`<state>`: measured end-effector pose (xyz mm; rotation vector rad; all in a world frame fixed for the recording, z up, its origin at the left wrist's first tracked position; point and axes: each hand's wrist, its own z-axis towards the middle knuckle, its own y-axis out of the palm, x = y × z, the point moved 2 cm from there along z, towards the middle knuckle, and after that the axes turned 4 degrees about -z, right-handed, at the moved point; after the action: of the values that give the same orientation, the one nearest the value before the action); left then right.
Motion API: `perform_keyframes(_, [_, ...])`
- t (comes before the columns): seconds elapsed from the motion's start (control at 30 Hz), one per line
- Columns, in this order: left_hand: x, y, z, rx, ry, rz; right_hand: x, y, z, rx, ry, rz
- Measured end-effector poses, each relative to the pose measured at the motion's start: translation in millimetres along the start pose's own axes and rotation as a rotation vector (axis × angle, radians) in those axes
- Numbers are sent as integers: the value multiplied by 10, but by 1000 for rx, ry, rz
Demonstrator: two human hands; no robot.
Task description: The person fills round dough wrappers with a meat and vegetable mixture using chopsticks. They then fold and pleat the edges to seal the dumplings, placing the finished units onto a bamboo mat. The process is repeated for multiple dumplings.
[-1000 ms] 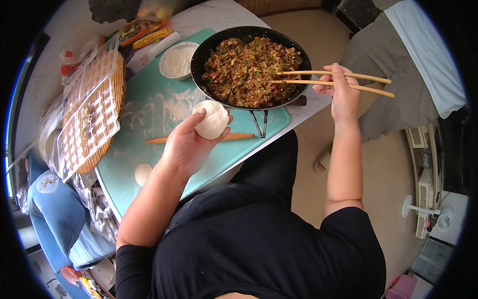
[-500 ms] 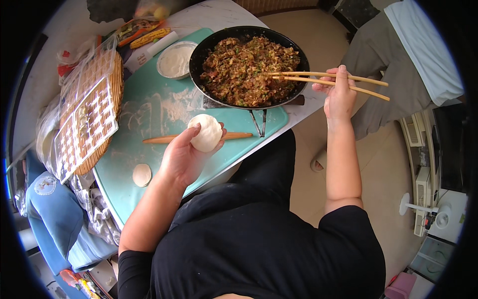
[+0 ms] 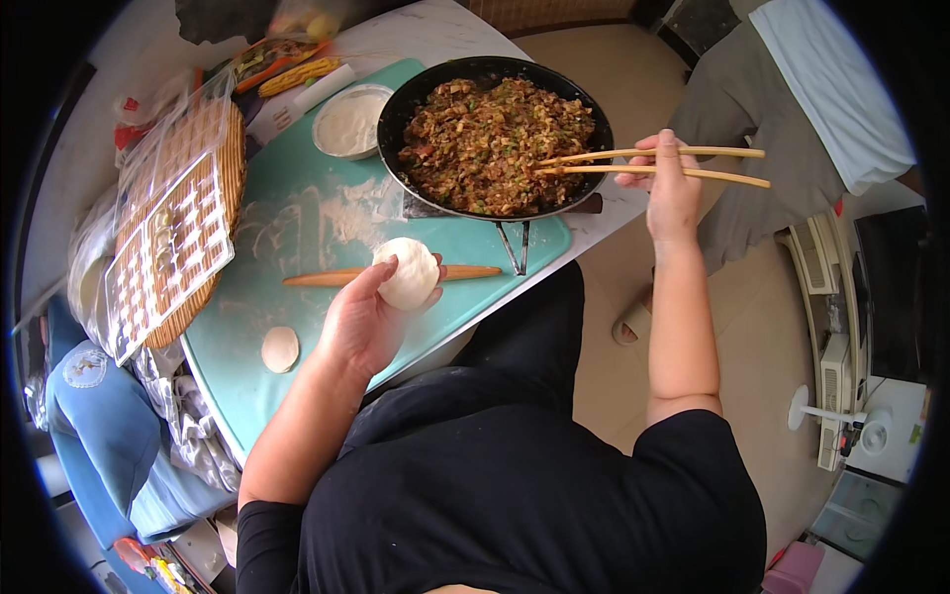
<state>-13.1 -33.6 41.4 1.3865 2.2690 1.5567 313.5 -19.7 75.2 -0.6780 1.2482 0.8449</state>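
Observation:
A round white dough wrapper [image 3: 408,274] rests in my left hand [image 3: 364,322], the thumb on its edge and the fingers beneath it. My right hand [image 3: 674,194] grips a pair of wooden chopsticks [image 3: 658,172]. Their tips are in the minced filling [image 3: 495,139] that fills a black pan [image 3: 388,163]. Behind my left hand, a wooden rolling pin [image 3: 327,277] lies on the floured green mat [image 3: 247,307]. Another dough wrapper [image 3: 280,349] lies flat on the mat, left of my wrist.
A metal bowl of flour [image 3: 351,121] stands left of the pan. White plastic trays [image 3: 178,233] lean over a round woven tray [image 3: 236,188] at the left. A person in grey trousers [image 3: 757,119] is at the upper right. A white fan [image 3: 871,433] stands at the far right.
The chopsticks have swung slightly lower at their handle ends, their tips still in the filling. My left hand and its wrapper have shifted slightly downward.

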Motion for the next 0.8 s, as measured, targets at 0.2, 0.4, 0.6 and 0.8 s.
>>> perform_keyframes(0.2, [9, 33, -26, 0, 18, 25, 135, 48, 67, 115, 69, 215])
perform_keyframes(0.4, [34, 75, 2, -4, 39, -27, 195, 69, 118, 165, 190, 381])
perform_keyframes(0.6, [43, 196, 194, -116, 47, -40, 170, 84, 99, 137, 245, 510])
perform_keyframes(0.8, [34, 425, 408, -115, 57, -57, -149, 245, -183, 40, 249, 598])
